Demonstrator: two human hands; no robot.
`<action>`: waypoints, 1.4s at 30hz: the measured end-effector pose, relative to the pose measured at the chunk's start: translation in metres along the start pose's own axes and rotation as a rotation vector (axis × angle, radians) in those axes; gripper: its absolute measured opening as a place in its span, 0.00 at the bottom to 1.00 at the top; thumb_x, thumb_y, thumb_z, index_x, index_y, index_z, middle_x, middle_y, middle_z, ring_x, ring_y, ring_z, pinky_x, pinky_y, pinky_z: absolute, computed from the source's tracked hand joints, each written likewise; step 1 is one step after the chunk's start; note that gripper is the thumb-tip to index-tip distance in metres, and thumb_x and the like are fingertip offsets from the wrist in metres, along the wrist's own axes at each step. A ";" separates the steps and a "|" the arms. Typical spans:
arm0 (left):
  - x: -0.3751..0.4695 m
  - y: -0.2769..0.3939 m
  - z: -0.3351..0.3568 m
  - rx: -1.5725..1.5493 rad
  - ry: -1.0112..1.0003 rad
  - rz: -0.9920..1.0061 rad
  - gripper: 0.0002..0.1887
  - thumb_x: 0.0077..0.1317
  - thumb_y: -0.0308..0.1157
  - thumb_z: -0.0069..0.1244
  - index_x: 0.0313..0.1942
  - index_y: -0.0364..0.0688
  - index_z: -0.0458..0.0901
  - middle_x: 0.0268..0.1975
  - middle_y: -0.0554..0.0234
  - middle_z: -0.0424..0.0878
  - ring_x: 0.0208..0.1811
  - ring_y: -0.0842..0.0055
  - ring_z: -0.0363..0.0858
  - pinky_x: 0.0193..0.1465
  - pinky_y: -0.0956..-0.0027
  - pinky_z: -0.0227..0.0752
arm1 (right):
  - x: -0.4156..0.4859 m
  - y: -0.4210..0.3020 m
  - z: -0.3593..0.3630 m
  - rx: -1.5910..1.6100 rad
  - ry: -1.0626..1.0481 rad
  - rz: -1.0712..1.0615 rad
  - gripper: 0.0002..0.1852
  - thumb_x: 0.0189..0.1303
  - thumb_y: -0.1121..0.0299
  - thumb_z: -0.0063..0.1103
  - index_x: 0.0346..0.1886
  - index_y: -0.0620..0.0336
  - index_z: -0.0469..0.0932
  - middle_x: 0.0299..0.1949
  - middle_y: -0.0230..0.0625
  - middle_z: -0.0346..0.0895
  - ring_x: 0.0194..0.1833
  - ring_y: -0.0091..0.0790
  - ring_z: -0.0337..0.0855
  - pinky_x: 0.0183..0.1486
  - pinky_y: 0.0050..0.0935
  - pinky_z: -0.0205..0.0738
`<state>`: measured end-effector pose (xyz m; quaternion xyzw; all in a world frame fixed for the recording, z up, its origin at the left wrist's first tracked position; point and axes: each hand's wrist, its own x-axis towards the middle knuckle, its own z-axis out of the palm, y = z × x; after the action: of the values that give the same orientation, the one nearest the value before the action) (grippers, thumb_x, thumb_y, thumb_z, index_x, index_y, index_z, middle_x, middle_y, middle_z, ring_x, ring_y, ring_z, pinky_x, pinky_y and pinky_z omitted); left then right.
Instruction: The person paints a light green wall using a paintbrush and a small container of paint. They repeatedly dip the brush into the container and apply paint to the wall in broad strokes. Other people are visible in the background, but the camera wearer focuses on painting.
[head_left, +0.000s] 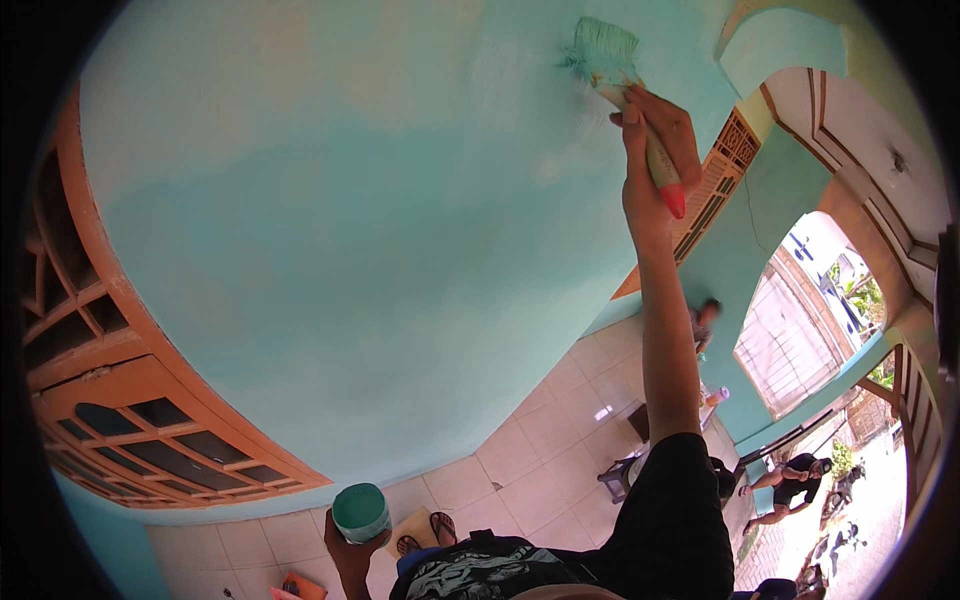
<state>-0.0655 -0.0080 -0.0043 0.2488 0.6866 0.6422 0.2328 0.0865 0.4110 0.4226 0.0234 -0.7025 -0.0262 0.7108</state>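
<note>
Raised high against the wall, my right hand (660, 142) grips the pale handle of a wide paintbrush (606, 56). The handle ends in a red tip. Green paint covers the bristles, which press on the painted wall (360, 225). This wall is turquoise, with paler, patchy areas in its upper part. Low in front of my body, my left hand (351, 553) holds a round paint container (361, 513) upright. Green paint shows inside it, and drips mark its outside.
An orange wooden door (150, 420) with glass panes borders the wall at left. An orange louvred frame (709, 191) stands at right. Below lies a tiled floor (540, 457) with a dark stool (616, 480). One person (703, 322) is by the far wall; another person (799, 480) sits near the opening.
</note>
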 end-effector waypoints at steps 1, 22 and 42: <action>0.000 -0.002 -0.002 -0.007 0.011 0.001 0.41 0.36 0.29 0.77 0.55 0.38 0.77 0.49 0.58 0.83 0.51 0.66 0.82 0.56 0.61 0.75 | -0.016 -0.004 0.002 -0.051 -0.028 0.013 0.07 0.63 0.79 0.65 0.44 0.66 0.85 0.44 0.40 0.84 0.40 0.30 0.86 0.44 0.26 0.80; -0.009 0.033 0.024 -0.041 -0.111 0.059 0.41 0.37 0.31 0.79 0.55 0.37 0.78 0.50 0.57 0.85 0.51 0.68 0.84 0.56 0.61 0.77 | 0.031 -0.019 0.005 -0.002 -0.062 0.036 0.07 0.66 0.74 0.65 0.44 0.63 0.86 0.40 0.37 0.84 0.37 0.28 0.84 0.39 0.23 0.79; -0.018 0.022 0.021 -0.006 -0.122 0.096 0.41 0.38 0.33 0.80 0.55 0.37 0.78 0.50 0.56 0.86 0.52 0.69 0.85 0.56 0.62 0.78 | -0.008 -0.049 0.012 -0.121 -0.215 -0.115 0.08 0.62 0.78 0.67 0.44 0.62 0.86 0.42 0.39 0.84 0.41 0.32 0.84 0.42 0.27 0.80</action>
<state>-0.0377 -0.0025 0.0161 0.3195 0.6564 0.6385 0.2437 0.0737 0.3623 0.4113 0.0179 -0.7693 -0.1114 0.6288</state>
